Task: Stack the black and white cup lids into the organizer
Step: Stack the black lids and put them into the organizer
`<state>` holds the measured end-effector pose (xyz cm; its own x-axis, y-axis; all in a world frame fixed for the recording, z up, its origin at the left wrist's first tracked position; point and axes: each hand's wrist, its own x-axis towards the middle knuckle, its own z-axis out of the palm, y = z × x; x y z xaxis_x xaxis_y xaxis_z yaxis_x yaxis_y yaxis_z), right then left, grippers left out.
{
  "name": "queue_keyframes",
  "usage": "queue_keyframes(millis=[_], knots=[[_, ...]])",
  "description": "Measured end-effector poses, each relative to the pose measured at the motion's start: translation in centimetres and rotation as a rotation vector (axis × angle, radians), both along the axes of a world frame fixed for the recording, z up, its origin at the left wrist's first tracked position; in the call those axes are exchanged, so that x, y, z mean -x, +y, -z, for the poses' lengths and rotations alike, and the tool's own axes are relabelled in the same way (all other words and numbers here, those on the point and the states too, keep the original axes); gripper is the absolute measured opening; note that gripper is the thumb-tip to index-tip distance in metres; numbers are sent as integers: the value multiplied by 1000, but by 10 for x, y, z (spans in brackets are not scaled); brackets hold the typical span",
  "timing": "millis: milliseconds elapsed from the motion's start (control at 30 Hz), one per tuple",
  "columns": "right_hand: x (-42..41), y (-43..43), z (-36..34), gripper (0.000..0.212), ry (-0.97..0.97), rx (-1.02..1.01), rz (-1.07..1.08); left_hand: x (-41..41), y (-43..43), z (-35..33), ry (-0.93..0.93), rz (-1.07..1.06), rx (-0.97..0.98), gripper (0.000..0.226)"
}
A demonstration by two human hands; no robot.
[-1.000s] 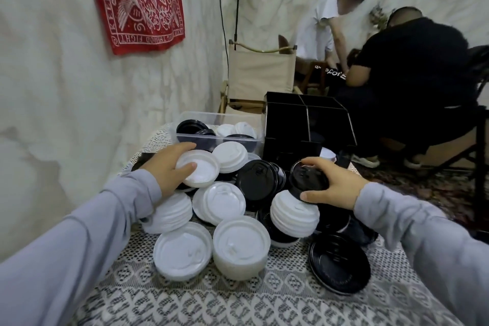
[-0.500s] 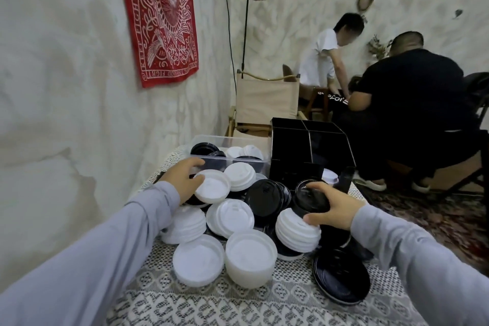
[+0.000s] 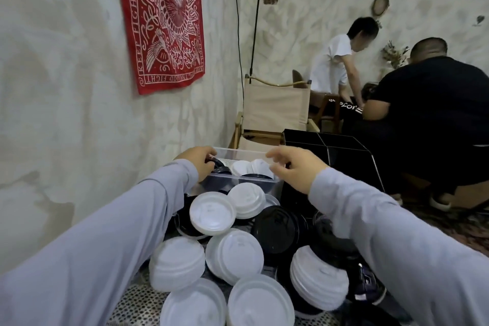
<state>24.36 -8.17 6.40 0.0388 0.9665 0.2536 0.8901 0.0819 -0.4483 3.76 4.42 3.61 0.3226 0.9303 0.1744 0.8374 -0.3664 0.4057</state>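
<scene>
Head view: left hand [image 3: 199, 161] curls over the left end of a clear plastic bin [image 3: 246, 183], gripping its rim. Right hand [image 3: 294, 167] has bent fingers clamped on the bin's right end. Bin holds a few white and black lids. Stacks of white plastic cup lids [image 3: 212, 209] and black plastic cup lids [image 3: 275, 227] are piled on the lace-patterned tablecloth [image 3: 137, 302], near side of the bin. Black divided organizer box [image 3: 344, 164] sits just right of the bin.

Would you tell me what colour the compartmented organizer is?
The organizer is black, clearest in the head view.
</scene>
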Motion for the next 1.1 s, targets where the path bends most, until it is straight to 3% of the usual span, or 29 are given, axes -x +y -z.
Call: queue_keyframes(millis=[267,433,667,900,1100], knots=[[22,97,12,36,-315,221,42,-11,38,0,157,-10,12,54],[28,117,25,32,-460,348,27,-15,55,9,215,36,70,45],[27,129,28,30,-481,430,38,-13,66,6,236,69,78,39],[27,127,25,29,-515,438,22,3,64,-7,4,51,61,36],[26,103,-1,27,-203,233,36,15,35,-27,-446,67,81,32]])
